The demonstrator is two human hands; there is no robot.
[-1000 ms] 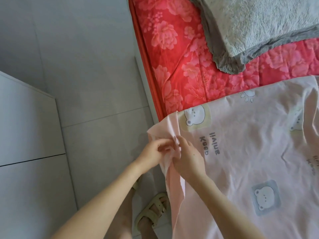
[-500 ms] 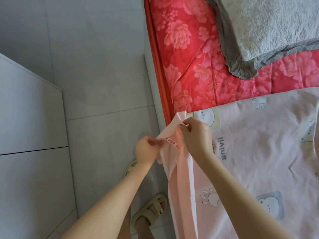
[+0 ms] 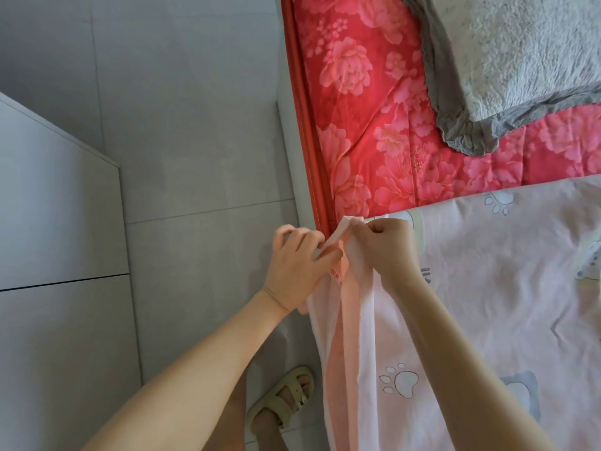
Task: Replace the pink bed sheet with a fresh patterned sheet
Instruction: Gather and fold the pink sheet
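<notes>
A pale pink sheet (image 3: 507, 288) printed with bears and paw marks is spread over the near part of the bed. Its left edge hangs down the bed's side. A red and pink floral sheet (image 3: 367, 125) covers the mattress beyond it. My right hand (image 3: 387, 249) pinches the pale sheet's corner at the bed's left edge, fingers curled round the fabric. My left hand (image 3: 296, 265) grips the hanging edge just left of it, beside a small printed label.
A grey fluffy blanket (image 3: 514, 56) lies on the floral sheet at top right. A white cabinet (image 3: 55, 222) stands to the left on the grey tiled floor (image 3: 195, 125). My sandalled foot (image 3: 286, 398) stands close to the bed's side.
Both hands have carried the pale sheet's corner farther up along the bed's left edge. The left hand has closed in beside the right one.
</notes>
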